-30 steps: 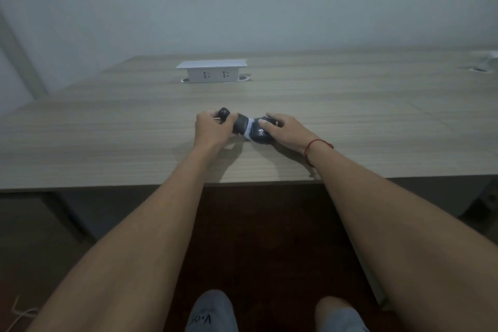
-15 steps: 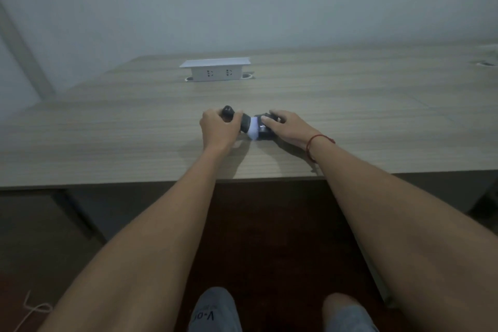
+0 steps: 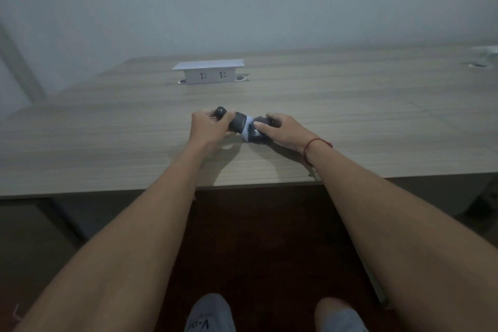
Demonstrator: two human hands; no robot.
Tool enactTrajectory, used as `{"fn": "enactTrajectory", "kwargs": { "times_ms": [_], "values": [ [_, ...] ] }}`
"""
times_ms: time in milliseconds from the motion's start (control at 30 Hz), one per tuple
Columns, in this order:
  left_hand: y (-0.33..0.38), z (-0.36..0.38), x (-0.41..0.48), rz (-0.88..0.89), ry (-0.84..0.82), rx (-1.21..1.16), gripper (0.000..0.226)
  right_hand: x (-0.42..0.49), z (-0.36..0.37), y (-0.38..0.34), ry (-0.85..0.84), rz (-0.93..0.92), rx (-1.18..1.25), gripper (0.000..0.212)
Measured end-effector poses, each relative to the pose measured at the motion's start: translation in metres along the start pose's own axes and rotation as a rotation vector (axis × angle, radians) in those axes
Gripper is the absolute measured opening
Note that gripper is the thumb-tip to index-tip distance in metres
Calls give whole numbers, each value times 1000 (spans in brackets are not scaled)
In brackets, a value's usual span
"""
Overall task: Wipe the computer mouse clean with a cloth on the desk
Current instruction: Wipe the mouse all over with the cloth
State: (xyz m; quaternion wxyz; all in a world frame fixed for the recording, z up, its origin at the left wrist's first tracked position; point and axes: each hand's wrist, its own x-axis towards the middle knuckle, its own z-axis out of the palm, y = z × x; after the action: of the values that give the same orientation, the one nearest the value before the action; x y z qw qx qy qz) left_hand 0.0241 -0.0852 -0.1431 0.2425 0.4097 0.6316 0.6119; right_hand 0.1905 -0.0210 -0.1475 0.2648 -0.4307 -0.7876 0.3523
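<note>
Both hands meet on the wooden desk (image 3: pixel 350 121), a little in from its front edge. My left hand (image 3: pixel 208 129) is closed around a black computer mouse (image 3: pixel 238 122). One rounded black end of the mouse pokes out above the fingers. My right hand (image 3: pixel 283 131) grips a dark cloth (image 3: pixel 256 134) with a pale fold. It presses the cloth against the mouse's right side. The fingers hide most of both objects, so the line where mouse and cloth meet is hard to tell. A red string circles my right wrist.
A white pop-up socket box (image 3: pixel 208 71) stands on the desk behind the hands. Another white fitting (image 3: pixel 485 58) sits at the far right edge. A plain wall rises behind the desk. Dark floor and my knees (image 3: pixel 210 315) lie below the front edge.
Both hands stay together at the same spot on the desk. The left hand has turned the mouse slightly, and the right hand's cloth has shifted a little against it.
</note>
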Motion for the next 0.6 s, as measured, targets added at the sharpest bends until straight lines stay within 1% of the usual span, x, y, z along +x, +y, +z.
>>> {"fn": "enactTrajectory", "kwargs": {
  "times_ms": [67,133,200,267,333,400,467,500,567,600],
  "values": [
    [6,-5,-4,-55,-56,-116,13,0,0,-1,2,-8,-3,55],
    [7,0,-1,-46,-22,-107,17,1,0,-1,-5,-14,-1,54],
    [3,11,4,-11,76,20,23,-1,-3,-1,-18,-13,11,55],
    [-1,20,5,24,191,175,24,-2,-5,0,-35,0,25,63],
    [-2,23,5,65,231,223,23,-1,-5,2,-42,7,30,70],
    [3,21,9,127,171,198,24,-1,-4,4,-46,15,41,77],
    [13,16,17,196,47,159,29,-2,-3,4,-52,37,74,85],
    [18,16,24,240,-28,197,29,-2,-3,4,-49,49,88,90],
    [28,16,33,338,-165,441,26,-1,-3,4,-39,67,107,96],
    [30,17,37,383,-193,589,25,0,-3,4,-35,72,116,97]
  ]
}}
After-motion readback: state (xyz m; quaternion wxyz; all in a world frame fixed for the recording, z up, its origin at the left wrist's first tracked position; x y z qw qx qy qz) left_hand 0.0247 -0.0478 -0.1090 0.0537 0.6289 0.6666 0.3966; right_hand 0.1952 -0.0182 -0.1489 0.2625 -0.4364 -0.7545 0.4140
